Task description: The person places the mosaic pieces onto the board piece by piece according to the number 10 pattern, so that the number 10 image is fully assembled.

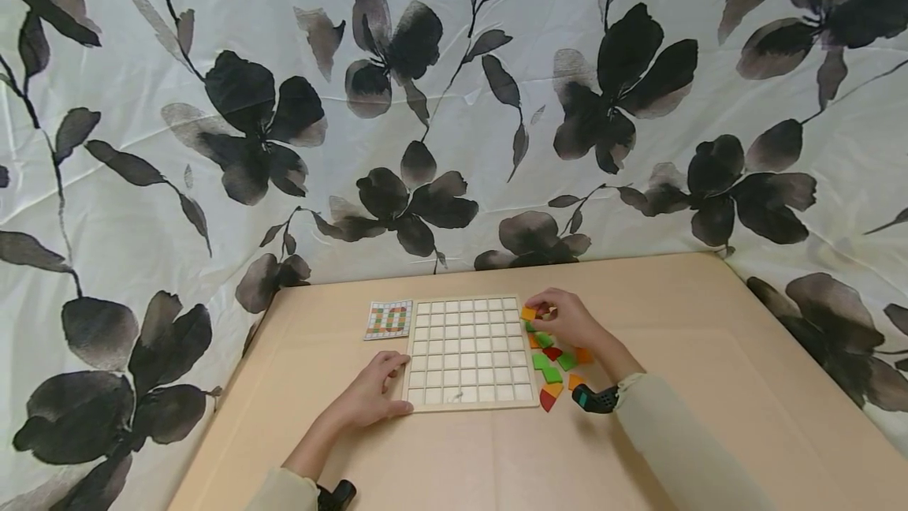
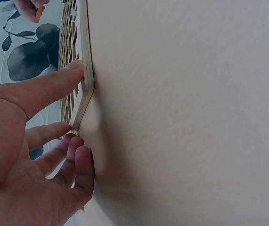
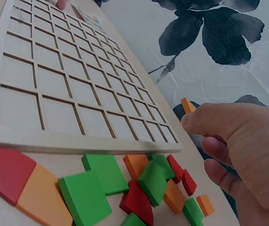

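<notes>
A wooden grid board [image 1: 475, 408] with square white cells lies on the table. My left hand [image 1: 369, 393] touches its left side, the thumb near the lower left corner and the fingertips farther up along the edge. In the left wrist view, the thumb [image 2: 54, 87] lies against the board's rim [image 2: 88, 52]. Over the board's far right corner, my right hand [image 1: 567, 320] pinches an orange tile [image 3: 187, 105] between thumb and fingers. Below it, along the board's right side, lie loose green tiles [image 1: 552, 374], red tiles [image 1: 547, 400] and orange tiles [image 1: 584, 356], some overlapping.
Left of the board's far corner lies a small card [image 1: 388, 320] printted with a coloured grid pattern. Behind the beige table [image 1: 454, 456] hangs a white cloth [image 1: 496, 164] with dark flowers. Each wrist wears a dark band.
</notes>
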Motion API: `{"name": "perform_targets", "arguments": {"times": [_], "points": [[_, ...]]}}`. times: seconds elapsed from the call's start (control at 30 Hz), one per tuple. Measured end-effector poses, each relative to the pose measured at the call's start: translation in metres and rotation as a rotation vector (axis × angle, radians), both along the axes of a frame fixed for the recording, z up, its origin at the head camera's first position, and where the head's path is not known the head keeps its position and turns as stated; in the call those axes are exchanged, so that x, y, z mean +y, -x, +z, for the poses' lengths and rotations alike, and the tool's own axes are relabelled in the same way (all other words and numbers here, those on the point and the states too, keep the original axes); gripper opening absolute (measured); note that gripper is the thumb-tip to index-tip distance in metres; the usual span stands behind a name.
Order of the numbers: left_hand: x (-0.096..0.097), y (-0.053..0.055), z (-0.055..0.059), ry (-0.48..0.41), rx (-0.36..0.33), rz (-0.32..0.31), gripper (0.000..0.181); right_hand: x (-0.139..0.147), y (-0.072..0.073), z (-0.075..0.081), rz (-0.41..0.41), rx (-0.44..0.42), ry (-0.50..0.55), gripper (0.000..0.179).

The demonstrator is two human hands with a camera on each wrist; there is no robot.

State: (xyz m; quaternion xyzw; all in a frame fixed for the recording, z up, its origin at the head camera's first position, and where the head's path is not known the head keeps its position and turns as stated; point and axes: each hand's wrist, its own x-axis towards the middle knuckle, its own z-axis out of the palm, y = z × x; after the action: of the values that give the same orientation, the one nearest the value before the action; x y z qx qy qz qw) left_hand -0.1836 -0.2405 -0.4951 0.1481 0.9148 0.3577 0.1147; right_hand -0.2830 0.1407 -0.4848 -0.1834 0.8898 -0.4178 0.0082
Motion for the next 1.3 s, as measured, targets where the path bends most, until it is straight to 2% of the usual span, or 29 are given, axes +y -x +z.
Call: {"name": "perform_targets", "arguments": {"times": [0.13,0.57,1.3], "points": [[0.0,0.001,-0.001,0.005,-0.001,0.001,0.078,-0.009,0.002,-0.002,0.008,-0.024,0.021,0.027],[0.0,0.0,0.001,0.016,0.004,-0.006,0.079,-0.04,0.008,-0.008,0.13,0.02,0.086,0.026],[0.0,-0.002,0.003,0.015,-0.01,0.009,0.079,-0.095,0.018,-0.007,0.172,-0.064,0.083,0.026]]}}
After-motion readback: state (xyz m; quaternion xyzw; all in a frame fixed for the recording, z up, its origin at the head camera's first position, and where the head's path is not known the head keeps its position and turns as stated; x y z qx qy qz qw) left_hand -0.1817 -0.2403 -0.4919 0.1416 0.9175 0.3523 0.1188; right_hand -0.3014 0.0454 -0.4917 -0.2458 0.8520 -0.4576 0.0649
